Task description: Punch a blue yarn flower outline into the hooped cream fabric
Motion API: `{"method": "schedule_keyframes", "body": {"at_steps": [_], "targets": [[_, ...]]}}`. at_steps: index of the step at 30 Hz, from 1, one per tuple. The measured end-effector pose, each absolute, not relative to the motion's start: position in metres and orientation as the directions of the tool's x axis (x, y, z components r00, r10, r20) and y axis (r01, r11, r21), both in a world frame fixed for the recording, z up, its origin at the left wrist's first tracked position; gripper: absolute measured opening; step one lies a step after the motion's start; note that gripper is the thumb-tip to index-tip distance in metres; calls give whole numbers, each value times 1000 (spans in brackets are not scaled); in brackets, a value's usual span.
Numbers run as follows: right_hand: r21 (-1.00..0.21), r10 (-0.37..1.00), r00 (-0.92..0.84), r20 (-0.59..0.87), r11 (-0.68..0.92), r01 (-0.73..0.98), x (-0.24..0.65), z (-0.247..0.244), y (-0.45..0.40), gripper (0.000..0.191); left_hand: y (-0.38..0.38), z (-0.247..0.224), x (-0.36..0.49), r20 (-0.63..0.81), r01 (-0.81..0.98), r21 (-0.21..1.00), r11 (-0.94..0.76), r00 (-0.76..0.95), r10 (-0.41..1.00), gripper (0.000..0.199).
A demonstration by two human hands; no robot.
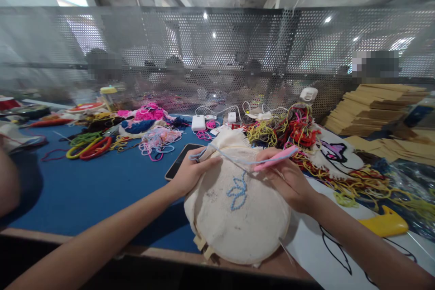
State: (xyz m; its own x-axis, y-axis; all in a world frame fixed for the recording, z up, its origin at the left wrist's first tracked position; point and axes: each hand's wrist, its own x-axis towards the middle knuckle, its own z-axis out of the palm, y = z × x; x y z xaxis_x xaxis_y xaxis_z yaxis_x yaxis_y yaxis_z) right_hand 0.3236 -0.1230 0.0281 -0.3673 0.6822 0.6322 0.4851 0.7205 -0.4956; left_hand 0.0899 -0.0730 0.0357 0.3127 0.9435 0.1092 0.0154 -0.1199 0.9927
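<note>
A round embroidery hoop with cream cloth leans at the table's front edge, with a blue stitched leaf outline on it. My left hand grips the hoop's upper left rim, and light blue yarn loops by its fingers. That yarn crosses the cloth to a pink punch tool. My right hand is closed on the tool, its tip near the cloth's upper right part. Whether the tip touches the cloth cannot be made out.
Behind my left hand lies a phone. Scissors and yarn piles are at the left. Tangled yarn, a yellow-handled tool and stacked brown envelopes are at the right. Another person's arm shows at far left.
</note>
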Motion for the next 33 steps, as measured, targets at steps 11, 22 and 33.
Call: {"method": "schedule_keyframes", "body": {"at_steps": [11, 22, 33], "targets": [[-554, 704, -282, 652, 696, 456, 325, 22, -120, 13, -71, 36, 91, 128, 34, 989, -145, 301, 945, 21], [-520, 698, -322, 639, 701, 488, 323, 20, -122, 9, -72, 35, 90, 139, 10, 989, -150, 310, 940, 21], [-523, 734, -367, 572, 671, 526, 313, 18, -121, 5, -76, 34, 91, 126, -66, 992, -112, 279, 952, 20]]}}
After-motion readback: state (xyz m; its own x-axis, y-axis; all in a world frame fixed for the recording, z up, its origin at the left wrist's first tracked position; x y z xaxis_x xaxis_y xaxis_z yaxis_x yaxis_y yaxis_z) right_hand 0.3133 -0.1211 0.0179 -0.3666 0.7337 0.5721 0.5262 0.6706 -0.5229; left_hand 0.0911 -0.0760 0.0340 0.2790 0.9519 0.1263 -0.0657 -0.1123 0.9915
